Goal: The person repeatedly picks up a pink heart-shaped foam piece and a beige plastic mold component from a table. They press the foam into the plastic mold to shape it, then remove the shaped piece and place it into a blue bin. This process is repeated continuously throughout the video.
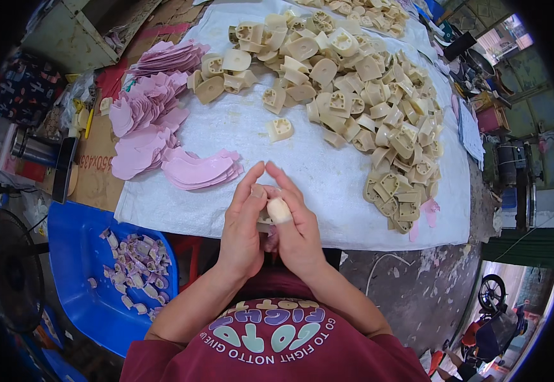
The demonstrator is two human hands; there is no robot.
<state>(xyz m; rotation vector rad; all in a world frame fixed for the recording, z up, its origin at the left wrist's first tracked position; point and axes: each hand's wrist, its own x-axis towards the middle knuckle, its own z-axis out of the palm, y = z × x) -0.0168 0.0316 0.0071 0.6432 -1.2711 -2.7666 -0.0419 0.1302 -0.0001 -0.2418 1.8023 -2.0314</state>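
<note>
Close to my body, at the near edge of the white-covered table, my left hand (pixel 242 230) and my right hand (pixel 297 230) are cupped together with the fingers curled inward. Between them is a small cream shoe heel (pixel 265 217), mostly hidden by the fingers, with a bit of pink material (pixel 270 240) showing below it. A pale cover seems to wrap my right thumb (pixel 279 210). Just beyond my fingertips a single cream heel (pixel 280 129) lies on the cloth. Overlapping pink cut pieces (pixel 201 169) fan out to the left of my hands.
A large heap of cream heels (pixel 359 83) spreads across the table's far and right side. More pink stacks (pixel 152 102) run up the left. Below them, a blue basin (pixel 86 254) holds several pink-wrapped heels (pixel 138 261). A black fan (pixel 9 274) stands at far left.
</note>
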